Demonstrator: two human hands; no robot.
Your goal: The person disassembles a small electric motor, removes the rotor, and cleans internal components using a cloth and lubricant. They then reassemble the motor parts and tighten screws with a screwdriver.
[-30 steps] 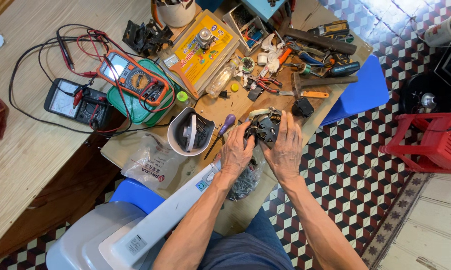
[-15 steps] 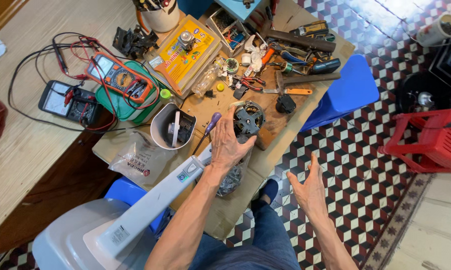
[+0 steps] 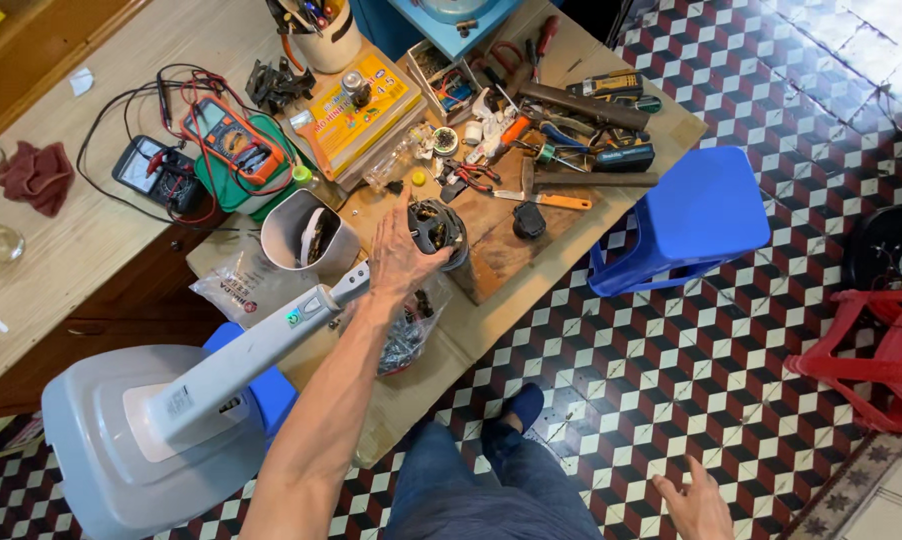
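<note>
**Here, a motor under our left hand**

Here on the counter (image 3: 531,290), going left to right, we pass two meters (image 3: 196,150) and a metal cup (image 3: 306,235) before reaching our left hand (image 3: 396,262). Its fingers are spread, resting against the near side of a small dark motor (image 3: 438,228) on the wooden board (image 3: 511,250). We judge the motor heavy for its size, stiff, with fragile windings; take it around the outer body, not the wires. It seems to stand on end, long axis roughly upright, toward us. Farther right, our right hand (image 3: 696,505) hangs open over the tiled floor (image 3: 671,380), holding nothing.
</note>
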